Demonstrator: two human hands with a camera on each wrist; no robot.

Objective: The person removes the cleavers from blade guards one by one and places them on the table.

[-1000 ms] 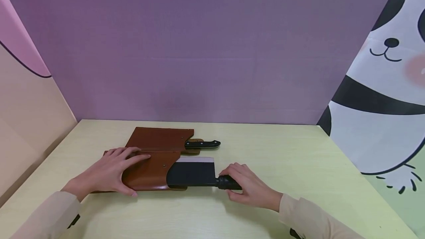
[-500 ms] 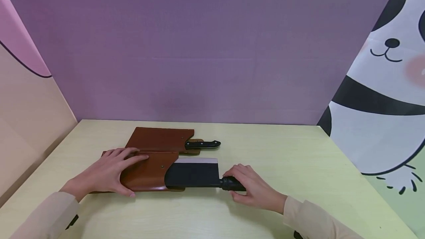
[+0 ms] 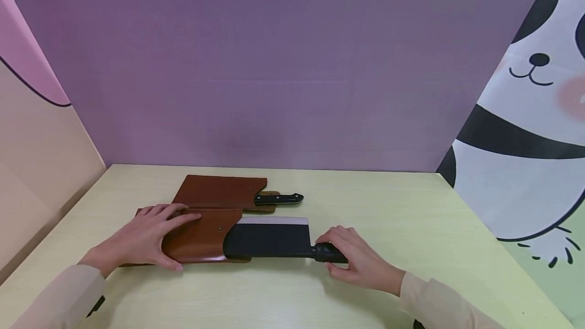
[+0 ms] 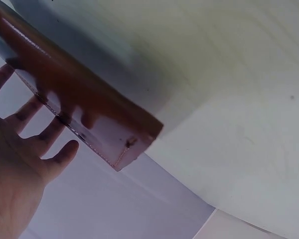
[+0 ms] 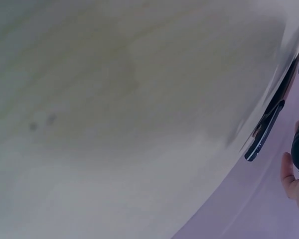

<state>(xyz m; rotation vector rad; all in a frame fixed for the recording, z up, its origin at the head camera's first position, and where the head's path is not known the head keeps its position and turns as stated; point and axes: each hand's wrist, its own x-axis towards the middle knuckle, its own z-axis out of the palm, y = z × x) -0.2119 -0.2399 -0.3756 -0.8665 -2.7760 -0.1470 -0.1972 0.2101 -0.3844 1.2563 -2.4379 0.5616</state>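
A black cleaver lies flat on the pale yellow-green table, its blade partly inside a brown leather sheath. My right hand grips the cleaver's black handle. My left hand lies flat on the sheath's left part with straight fingers and presses it down. In the left wrist view the sheath sits under my fingers. The right wrist view shows mostly blurred table, with the far knife at the right edge.
Behind the near sheath lies a second brown sheath holding a knife whose black riveted handle sticks out to the right. A purple wall stands at the back, a panda-print panel on the right, a beige and pink panel on the left.
My right hand has drawn the cleaver to the right, so more of the black blade shows outside the sheath. The left hand and sheath slid slightly left.
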